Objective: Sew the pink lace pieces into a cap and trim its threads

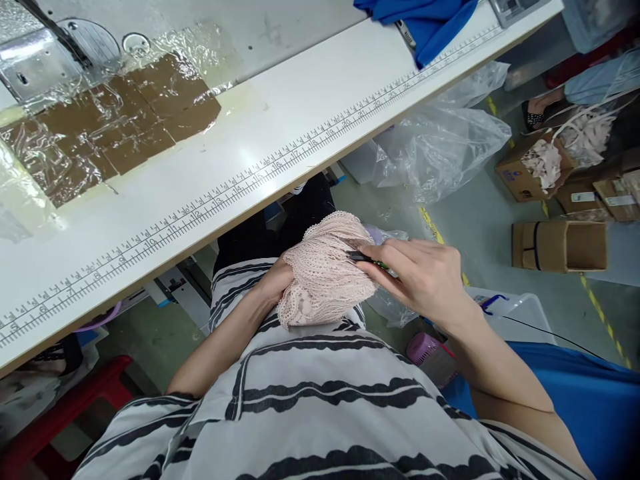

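Observation:
A bunched piece of pale pink lace fabric [327, 273] is held up above my lap. My left hand [281, 277] grips it from the left side, most of its fingers hidden behind and under the folds. On the other side, my right hand [415, 270] is closed around small thread snips [361, 256], which show a dark tip and a bit of green. The tip of the snips meets the lace near its upper right folds; whether a thread lies between the blades is too small to tell.
A white table edge with a printed ruler [265, 175] runs diagonally ahead. On it are a sewing machine plate [40, 63], taped brown cardboard [130, 120] and blue cloth [425, 27]. Plastic bags [440, 147], cardboard boxes [530, 247], a red stool [65, 413] and another person's foot [535, 113] surround me.

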Available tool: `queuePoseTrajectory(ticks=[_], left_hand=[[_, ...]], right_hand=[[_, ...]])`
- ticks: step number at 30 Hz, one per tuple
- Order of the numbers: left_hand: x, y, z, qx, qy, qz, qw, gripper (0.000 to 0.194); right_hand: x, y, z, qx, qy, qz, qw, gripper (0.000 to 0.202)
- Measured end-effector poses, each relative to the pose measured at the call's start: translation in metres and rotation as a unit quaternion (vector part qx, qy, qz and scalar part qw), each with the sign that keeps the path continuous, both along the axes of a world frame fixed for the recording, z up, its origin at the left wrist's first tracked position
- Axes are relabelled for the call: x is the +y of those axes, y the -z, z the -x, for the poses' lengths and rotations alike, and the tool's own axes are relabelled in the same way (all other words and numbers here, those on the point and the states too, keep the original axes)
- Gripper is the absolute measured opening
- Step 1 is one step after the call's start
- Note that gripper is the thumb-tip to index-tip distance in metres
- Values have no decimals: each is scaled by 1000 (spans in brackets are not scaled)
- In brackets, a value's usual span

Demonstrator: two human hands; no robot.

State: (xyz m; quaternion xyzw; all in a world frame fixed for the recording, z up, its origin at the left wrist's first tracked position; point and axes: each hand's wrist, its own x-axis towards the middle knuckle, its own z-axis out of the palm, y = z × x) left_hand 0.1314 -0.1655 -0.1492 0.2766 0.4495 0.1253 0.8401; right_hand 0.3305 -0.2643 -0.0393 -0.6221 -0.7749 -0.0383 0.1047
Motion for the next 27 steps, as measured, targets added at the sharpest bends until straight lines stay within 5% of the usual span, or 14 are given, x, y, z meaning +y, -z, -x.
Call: queuePoseTrajectory(ticks=[27], left_hand=[[1,-3,1,-1,1,-3,1000,54]], right_hand=[[3,5,-1,-14,-6,-13,1000,15]])
